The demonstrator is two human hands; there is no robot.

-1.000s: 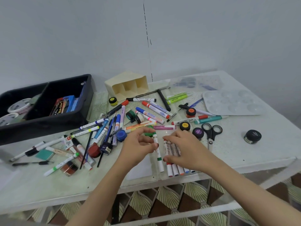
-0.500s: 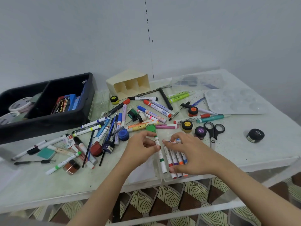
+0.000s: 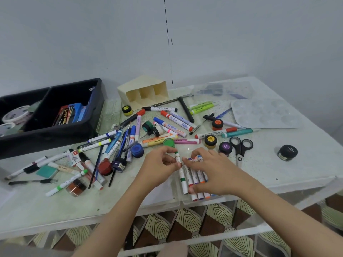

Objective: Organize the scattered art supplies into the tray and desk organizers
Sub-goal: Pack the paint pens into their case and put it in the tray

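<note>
My left hand (image 3: 159, 164) pinches the upper end of a white marker with green bands (image 3: 178, 158) near the table's front edge. Just right of it, my right hand (image 3: 211, 169) lies over a row of white markers (image 3: 194, 179) with red, purple and orange bands, fingers curled on their tops and thumb against their lower part. The row lies in a clear flat case (image 3: 178, 200). A black tray (image 3: 55, 135) stands at the back left. The cream organizer (image 3: 144, 84) lies on its side behind the scattered pens.
Markers, pens and small paint jars (image 3: 137, 150) litter the middle and left of the table. Scissors (image 3: 240, 145), a black jar (image 3: 287, 152) and a white palette (image 3: 265, 114) lie to the right. Tape rolls (image 3: 15, 114) sit in the tray.
My left hand has brought the green-banded marker closer against the row. My right hand has shifted slightly over the row, with its thumb now at the markers' lower part.
</note>
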